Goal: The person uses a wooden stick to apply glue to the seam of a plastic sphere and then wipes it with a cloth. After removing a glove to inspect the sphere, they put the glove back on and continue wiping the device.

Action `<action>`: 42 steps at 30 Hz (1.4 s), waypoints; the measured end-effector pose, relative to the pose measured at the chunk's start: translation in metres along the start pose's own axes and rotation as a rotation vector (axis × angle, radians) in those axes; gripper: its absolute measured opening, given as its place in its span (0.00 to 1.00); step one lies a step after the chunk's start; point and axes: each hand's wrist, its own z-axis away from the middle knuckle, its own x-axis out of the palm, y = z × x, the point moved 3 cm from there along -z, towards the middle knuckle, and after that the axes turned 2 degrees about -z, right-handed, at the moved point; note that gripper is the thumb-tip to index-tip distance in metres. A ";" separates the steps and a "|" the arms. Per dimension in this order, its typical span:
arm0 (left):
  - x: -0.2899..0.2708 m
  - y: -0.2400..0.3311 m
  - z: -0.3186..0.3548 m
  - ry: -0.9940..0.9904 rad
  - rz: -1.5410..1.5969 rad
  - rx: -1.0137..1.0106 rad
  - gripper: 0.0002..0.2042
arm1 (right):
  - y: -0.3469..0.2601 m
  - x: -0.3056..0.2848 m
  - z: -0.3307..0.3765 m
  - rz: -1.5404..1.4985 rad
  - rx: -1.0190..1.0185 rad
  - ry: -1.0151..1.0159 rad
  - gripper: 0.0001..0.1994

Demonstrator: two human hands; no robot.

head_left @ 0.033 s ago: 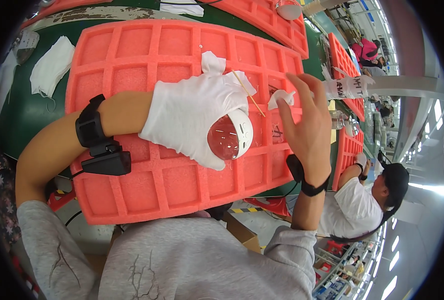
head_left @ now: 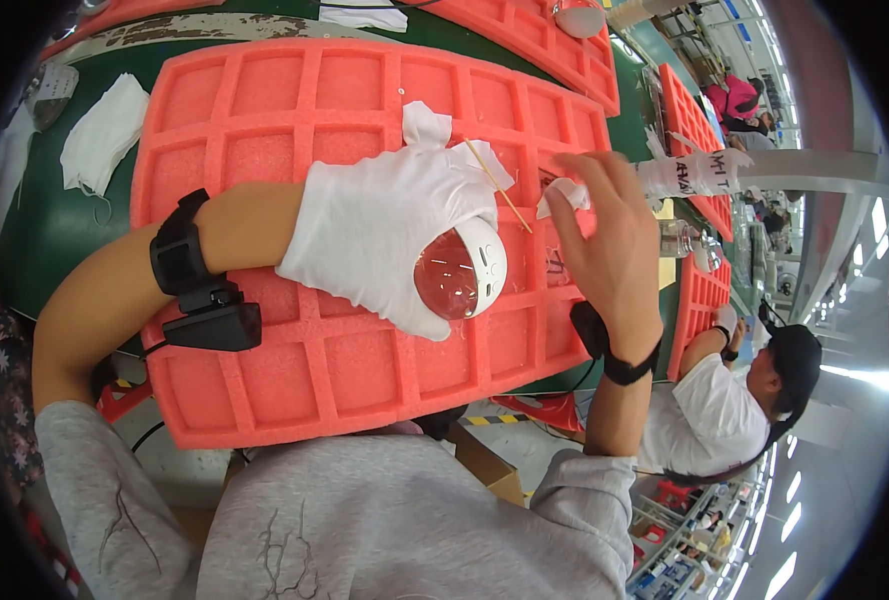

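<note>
My left hand [head_left: 384,225], in a white glove, is closed around a round device [head_left: 461,270] with a clear dome and a white rim that has small buttons and slots. The dome points left, over the red foam tray [head_left: 264,385]. My bare right hand [head_left: 609,245] hovers to the right of it, fingers apart and slightly blurred, apparently holding nothing. By its thumb is a small crumpled white scrap [head_left: 567,194]; whether they touch I cannot tell. A thin wooden stick [head_left: 499,187] and a white wipe [head_left: 427,127] lie beyond the gloved hand.
A white face mask [head_left: 104,130] lies on the green table at the left. More red foam trays [head_left: 524,45] stand at the back and right, one with a domed device [head_left: 577,18]. A taped grey post [head_left: 699,173] rises at the right; a person in white [head_left: 709,410] works beyond.
The fingers of my right hand have shifted slightly left and bent over the white scrap. My left hand and the domed device stay in place.
</note>
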 end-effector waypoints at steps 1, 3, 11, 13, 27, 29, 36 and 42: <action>0.001 -0.001 0.000 -0.005 0.008 0.011 0.37 | 0.001 0.009 -0.005 -0.008 0.008 0.002 0.12; -0.003 -0.001 0.001 -0.014 0.017 0.026 0.38 | -0.003 0.034 -0.017 -0.119 0.002 -0.190 0.10; 0.000 -0.003 -0.008 -0.125 0.165 -0.115 0.36 | 0.026 0.046 -0.009 -0.676 0.246 -0.207 0.06; 0.001 -0.005 -0.007 -0.123 0.155 -0.121 0.36 | 0.030 0.048 -0.006 -0.802 0.353 -0.166 0.06; -0.004 -0.001 -0.014 -0.103 0.111 -0.082 0.27 | -0.001 -0.008 0.047 -1.215 0.124 0.043 0.16; -0.005 -0.001 -0.013 -0.133 0.119 -0.106 0.26 | -0.029 -0.011 0.058 -1.129 0.066 0.136 0.18; -0.005 0.000 -0.014 -0.118 0.158 -0.044 0.24 | -0.059 -0.005 0.098 -1.195 0.138 -0.122 0.16; -0.005 0.000 -0.012 -0.030 0.089 0.043 0.26 | -0.070 0.006 0.108 -1.273 0.410 -0.277 0.12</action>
